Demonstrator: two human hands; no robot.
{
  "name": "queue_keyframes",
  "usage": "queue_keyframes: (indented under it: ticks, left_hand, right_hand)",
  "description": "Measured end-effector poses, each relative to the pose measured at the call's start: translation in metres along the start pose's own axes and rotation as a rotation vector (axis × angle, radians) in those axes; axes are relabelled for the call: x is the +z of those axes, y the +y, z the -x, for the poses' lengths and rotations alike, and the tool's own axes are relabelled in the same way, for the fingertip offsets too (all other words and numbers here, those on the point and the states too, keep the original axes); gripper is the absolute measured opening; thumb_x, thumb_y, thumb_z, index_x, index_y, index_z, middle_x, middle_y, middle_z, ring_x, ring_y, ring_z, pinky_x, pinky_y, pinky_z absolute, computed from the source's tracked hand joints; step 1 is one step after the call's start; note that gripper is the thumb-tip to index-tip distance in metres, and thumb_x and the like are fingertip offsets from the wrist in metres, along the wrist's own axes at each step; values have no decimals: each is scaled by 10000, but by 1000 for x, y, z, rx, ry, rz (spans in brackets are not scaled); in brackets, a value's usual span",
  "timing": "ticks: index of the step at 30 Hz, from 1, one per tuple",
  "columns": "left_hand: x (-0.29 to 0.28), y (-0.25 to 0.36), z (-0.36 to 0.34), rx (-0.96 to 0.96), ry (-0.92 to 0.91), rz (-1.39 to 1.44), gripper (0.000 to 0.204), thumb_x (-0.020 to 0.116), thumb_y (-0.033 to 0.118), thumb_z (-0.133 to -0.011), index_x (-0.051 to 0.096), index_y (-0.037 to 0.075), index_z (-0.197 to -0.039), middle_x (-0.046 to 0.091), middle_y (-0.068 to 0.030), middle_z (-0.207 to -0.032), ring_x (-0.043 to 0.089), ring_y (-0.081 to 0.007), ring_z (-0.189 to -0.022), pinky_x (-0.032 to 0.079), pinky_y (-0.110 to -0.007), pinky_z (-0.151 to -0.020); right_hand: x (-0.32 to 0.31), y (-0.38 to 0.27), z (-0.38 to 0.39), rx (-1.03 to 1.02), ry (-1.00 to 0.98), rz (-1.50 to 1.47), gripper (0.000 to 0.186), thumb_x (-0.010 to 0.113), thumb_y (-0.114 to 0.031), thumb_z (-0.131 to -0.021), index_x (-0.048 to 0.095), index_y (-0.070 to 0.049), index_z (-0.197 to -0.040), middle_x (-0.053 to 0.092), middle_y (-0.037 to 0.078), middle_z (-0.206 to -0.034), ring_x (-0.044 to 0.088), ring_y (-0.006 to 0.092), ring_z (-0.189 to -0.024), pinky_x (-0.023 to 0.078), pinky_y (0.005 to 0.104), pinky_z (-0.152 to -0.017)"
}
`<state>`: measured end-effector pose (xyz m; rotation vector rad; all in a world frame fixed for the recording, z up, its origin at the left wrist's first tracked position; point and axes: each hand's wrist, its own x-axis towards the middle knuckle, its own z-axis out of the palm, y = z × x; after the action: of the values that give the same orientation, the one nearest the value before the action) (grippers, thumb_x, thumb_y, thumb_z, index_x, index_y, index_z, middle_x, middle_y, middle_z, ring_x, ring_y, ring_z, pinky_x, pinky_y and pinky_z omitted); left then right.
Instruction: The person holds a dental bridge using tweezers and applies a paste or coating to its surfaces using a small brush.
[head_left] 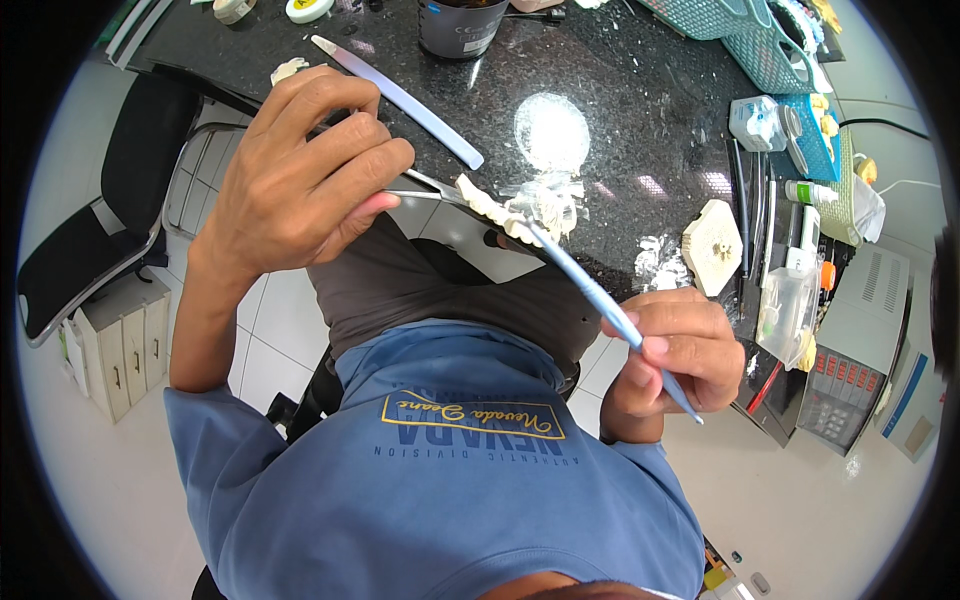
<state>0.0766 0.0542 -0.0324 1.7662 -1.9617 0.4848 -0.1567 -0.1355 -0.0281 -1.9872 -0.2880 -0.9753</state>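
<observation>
My left hand [310, 170] is closed around slim metal forceps [425, 187], whose tips hold one end of a row of cream tooth-shaped crowns [490, 212] just off the table's front edge. In my right hand [680, 350], thumb and fingers pinch a slender light-blue brush-like tool [585, 282]. Its far end meets the right end of the tooth row; the exact tip is too small to make out. Beyond my left fingers, a pale blue tapered handle [410, 105] lies on the dark speckled tabletop [620, 120].
White powder [553, 135] is spread near the middle of the table. A cream plaster block [712, 250] sits to the right, beside several slim tools [755, 215]. Teal baskets [770, 55] and a clear plastic box [785, 305] crowd the right side. A black tub [458, 30] stands at the back.
</observation>
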Motion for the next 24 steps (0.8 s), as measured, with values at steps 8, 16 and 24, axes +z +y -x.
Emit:
queue_keyframes:
  ticks: [8,16,24]
  left_hand:
    - [0,0,0,3,0,3,282,672,268,-731,647,23,-867,572,-70,-851,573,-294,-908,478,-462,-810]
    - [0,0,1,5,1,0,288,683,264,-710,648,24,-865,574,-70,-852,573,-298,-914,477,-458,-804]
    - [0,0,0,0,4,8,290,685,267,-709,652,24,-865,576,-70,-847,572,-298,-914,475,-454,-804]
  right_hand:
    - [1,-1,0,35,40,-117,219,712,68,-711,593,39,-893,635,153,-781,692,264,-675,592,312,-553]
    - [-3,0,-3,-5,-59,-33,174,646,-92,-873,529,18,-939,600,165,-798,649,214,-616,559,272,-512]
    - [2,-2,1,35,-1,-75,166,681,-16,-802,567,32,-913,622,166,-800,671,242,-650,580,298,-538]
